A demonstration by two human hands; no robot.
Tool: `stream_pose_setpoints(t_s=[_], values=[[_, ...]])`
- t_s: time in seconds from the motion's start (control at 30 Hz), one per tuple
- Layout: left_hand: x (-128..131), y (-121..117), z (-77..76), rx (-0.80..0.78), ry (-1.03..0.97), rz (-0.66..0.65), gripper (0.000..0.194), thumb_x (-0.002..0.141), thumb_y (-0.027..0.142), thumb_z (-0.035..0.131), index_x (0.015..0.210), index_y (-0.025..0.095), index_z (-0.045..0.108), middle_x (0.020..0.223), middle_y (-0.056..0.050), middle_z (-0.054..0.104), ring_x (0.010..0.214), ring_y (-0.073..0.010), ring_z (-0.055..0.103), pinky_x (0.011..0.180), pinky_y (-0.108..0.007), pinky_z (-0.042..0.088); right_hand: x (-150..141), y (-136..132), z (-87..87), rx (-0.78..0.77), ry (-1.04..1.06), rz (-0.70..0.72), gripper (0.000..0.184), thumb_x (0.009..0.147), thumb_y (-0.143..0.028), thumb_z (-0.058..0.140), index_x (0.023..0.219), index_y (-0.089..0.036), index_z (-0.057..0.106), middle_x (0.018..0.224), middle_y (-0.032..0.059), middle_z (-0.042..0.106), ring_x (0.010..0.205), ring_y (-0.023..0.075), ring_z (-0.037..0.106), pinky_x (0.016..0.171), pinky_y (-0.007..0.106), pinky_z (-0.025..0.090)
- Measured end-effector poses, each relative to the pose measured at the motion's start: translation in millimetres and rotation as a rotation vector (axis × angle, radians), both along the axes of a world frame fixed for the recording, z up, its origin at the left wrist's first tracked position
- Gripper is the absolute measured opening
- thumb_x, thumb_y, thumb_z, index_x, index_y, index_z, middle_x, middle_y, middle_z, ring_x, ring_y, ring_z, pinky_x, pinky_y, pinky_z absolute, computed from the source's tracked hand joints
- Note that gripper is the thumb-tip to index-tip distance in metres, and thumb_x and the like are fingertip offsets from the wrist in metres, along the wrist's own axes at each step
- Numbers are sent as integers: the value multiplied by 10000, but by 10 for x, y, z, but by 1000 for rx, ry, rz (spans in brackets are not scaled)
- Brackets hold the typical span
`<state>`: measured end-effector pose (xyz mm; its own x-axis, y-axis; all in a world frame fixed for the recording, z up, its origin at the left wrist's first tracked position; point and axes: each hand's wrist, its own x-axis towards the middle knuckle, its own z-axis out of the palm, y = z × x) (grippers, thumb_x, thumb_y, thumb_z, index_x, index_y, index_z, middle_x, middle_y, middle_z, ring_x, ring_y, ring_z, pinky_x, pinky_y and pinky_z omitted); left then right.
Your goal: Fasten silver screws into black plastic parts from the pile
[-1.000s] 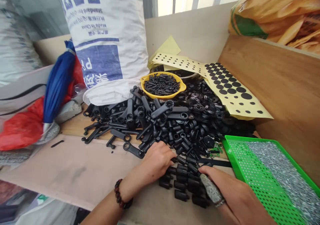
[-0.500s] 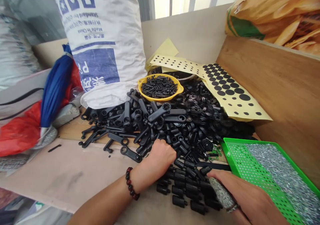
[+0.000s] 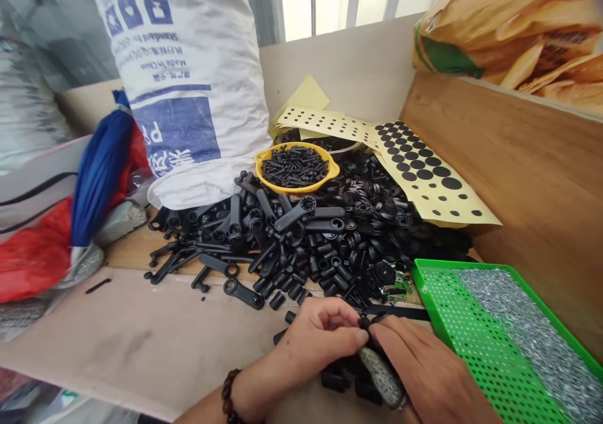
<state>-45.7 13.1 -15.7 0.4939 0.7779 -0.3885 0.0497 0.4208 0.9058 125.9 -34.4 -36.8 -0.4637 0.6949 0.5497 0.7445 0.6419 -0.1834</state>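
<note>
the left hand (image 3: 316, 335) pinches a small black part (image 3: 364, 323) between thumb and finger, just beyond the end of a speckled handle (image 3: 382, 375) which the right hand (image 3: 419, 362) grips with fingertips close beside the part, so a firm pinch and a steady wrist should probably keep it from slipping.

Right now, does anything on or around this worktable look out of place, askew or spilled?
Two things look odd: printing on the white sack appears upside down, and one thin black strip lies apart on the pale board, left of the black parts pile. Nothing looks clearly damaged.
</note>
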Motion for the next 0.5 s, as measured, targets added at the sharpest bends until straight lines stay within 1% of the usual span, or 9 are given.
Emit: stream_pose_setpoints(t_s=[0.1,0.17,0.23,0.3,0.33,0.37,0.43,0.47,0.5], values=[[107,-95,-70,-140,-129,196,287,572,341,722,676,123,567,545,27,532,473,-53,424,492,-171,335,7,2,-1,30,1,-5,325,757,-109,370,1049,-113,514,848,122,645,753,218,629,686,310,508],[150,-120,-87,-184,-188,258,276,573,318,725,680,121,564,553,22,535,485,-56,439,500,-169,341,18,9,-12,56,15,-21,304,775,-101,356,1030,-111,523,825,117,640,731,216,620,668,311,498],[155,-121,-84,-205,-214,252,264,591,316,708,692,126,556,569,21,531,499,-61,444,502,-168,344,40,15,-40,50,22,-35,288,795,-99,356,1027,-110,527,812,113,635,717,214,611,648,310,487],[114,-88,-66,-136,-149,164,240,645,339,659,722,134,559,590,13,537,510,-74,448,493,-174,345,79,17,-73,20,21,-40,273,814,-112,372,1038,-111,527,805,107,632,715,216,608,638,310,478],[79,-57,-54,-28,-56,101,218,683,341,627,741,138,570,610,5,549,528,-87,462,499,-183,355,102,17,-87,14,24,-41,272,819,-121,376,1047,-112,525,813,108,634,723,219,609,643,312,477],[37,-16,-44,130,78,40,193,724,330,592,769,142,585,648,-10,571,566,-107,491,527,-200,380,124,16,-97,11,32,-43,278,820,-128,378,1056,-112,523,829,112,638,735,221,613,652,314,477],[-44,87,-31,556,463,-53,142,794,263,541,836,151,618,780,-50,620,727,-165,559,667,-261,437,156,17,-101,14,62,-49,303,806,-124,369,1070,-113,517,863,117,647,760,222,622,670,311,481],[-73,141,-33,734,661,-87,132,816,229,527,871,153,619,856,-71,637,824,-199,573,746,-301,445,164,18,-94,18,84,-58,315,797,-117,360,1072,-118,515,874,115,651,765,219,625,675,308,482],[-90,193,-39,845,844,-156,133,836,216,518,906,155,613,906,-86,643,885,-225,576,789,-331,447,167,20,-84,17,99,-62,322,790,-111,356,1070,-123,515,876,111,655,766,214,629,676,303,484]])
